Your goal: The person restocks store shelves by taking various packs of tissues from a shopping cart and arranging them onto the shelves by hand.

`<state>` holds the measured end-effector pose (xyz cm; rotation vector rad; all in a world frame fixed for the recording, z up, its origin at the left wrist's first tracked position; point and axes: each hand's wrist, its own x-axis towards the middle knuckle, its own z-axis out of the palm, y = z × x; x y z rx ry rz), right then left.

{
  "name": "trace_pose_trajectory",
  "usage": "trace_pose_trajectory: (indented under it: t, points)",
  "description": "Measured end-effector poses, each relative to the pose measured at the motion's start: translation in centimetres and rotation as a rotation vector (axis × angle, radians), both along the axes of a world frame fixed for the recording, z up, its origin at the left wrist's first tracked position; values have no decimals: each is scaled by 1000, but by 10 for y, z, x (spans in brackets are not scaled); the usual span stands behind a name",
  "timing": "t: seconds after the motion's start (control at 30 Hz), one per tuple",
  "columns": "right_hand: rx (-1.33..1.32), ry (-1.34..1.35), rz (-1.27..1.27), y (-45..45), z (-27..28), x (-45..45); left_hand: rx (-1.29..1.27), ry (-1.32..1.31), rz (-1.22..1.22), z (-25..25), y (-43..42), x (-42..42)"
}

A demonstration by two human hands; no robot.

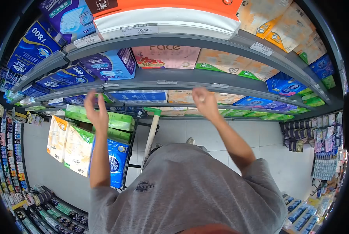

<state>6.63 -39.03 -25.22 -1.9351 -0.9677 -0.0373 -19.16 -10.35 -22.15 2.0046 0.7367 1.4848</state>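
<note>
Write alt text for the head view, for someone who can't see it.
An open left hand and a loosely curled right hand, both seemingly empty, are raised before shop shelves of packaged goods. Wrapped packs are stacked at left; a grey shirt fills the lower centre.

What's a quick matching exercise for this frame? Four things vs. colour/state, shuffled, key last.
Things:
1. Left hand
2. Right hand
3. Pack marked "Face"
4. Slanted pole

Colour or state:
A. Cream with a green top
B. Fingers loosely curled
C. Pink
D. Fingers extended, the hand nearer the stacked packs

Pairs: 1-D, 2-B, 3-C, 4-A
</note>
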Motion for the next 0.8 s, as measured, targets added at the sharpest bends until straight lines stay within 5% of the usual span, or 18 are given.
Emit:
trace_pose_trajectory:
  t: [0.1, 0.17, 0.2, 0.23, 0.27, 0.3, 0.5, 0.57, 0.63, 0.67, 0.7, 0.77, 0.8]
  points:
    - [-480, 248, 66, -67, -172, 22, -307, 306, -39, -75, -48, -46]
    - [-860, 762, -83, -141, -263, 7, -457, 426, -185, -111, -86, -74]
    - [-1276, 589, 28, -177, -293, -3, -503, 347, -180, -133, -110, -83]
    - [-1395, 591, -25, -240, -401, -8, -739, 439, -207, -149, -125, -97]
    - [-1514, 670, -35, -233, -292, -35, -432, 509, -269, -148, -135, -104]
    - [-1558, 851, -7, -232, -251, -47, -212, 547, -300, -136, -139, -105]
    - [-1195, 1021, -292, -253, -277, -61, -183, 767, -367, -127, -138, -103]
    - [-1414, 582, 161, -239, -317, -46, -151, 927, -462, -120, -131, -98]
    - [-1246, 333, 26, -186, -310, -54, -38, 1086, -555, -111, -132, -95]
    - [-1116, 384, 106, -158, -322, -47, -26, 1088, -582, -115, -131, -95]
    - [-971, 106, 438, -126, -282, -49, 21, 1162, -584, -122, -131, -95]
    - [-715, 366, 226, -73, -295, -59, 116, 1184, -573, -126, -134, -94]
    - [-657, 421, 141, -46, -244, -72, 126, 1192, -593, -125, -137, -94]
